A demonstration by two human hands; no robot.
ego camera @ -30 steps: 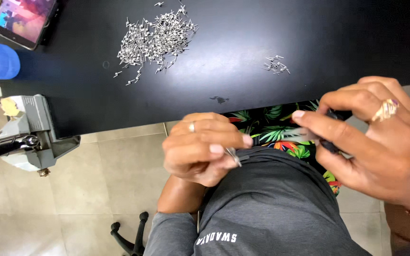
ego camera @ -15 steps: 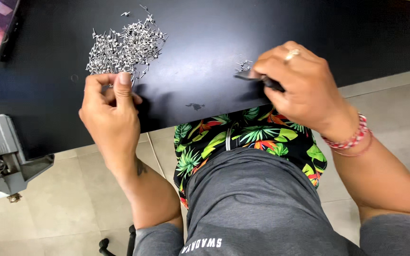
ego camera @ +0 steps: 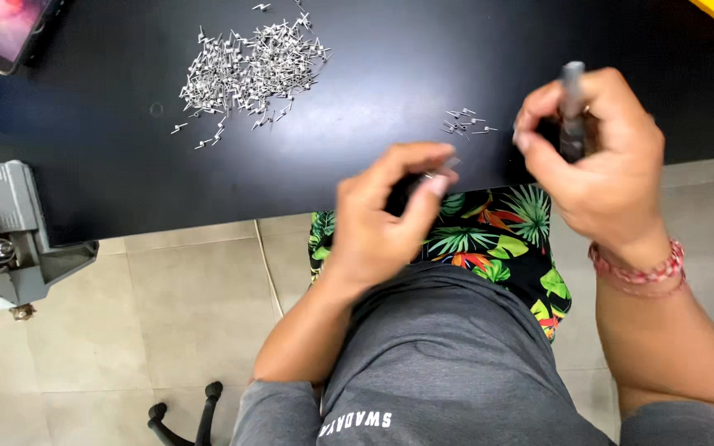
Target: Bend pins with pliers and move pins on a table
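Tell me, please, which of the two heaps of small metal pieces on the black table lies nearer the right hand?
The small heap, a few pieces just left of the right hand; the big heap lies far off.

Single head view — looking steeply down, close over hands, table [ego camera: 126,190] edge, lap and floor [ego camera: 167,330].

black tabletop [ego camera: 126,190], beige tiled floor [ego camera: 167,330], grey vise [ego camera: 18,248] clamped at edge.
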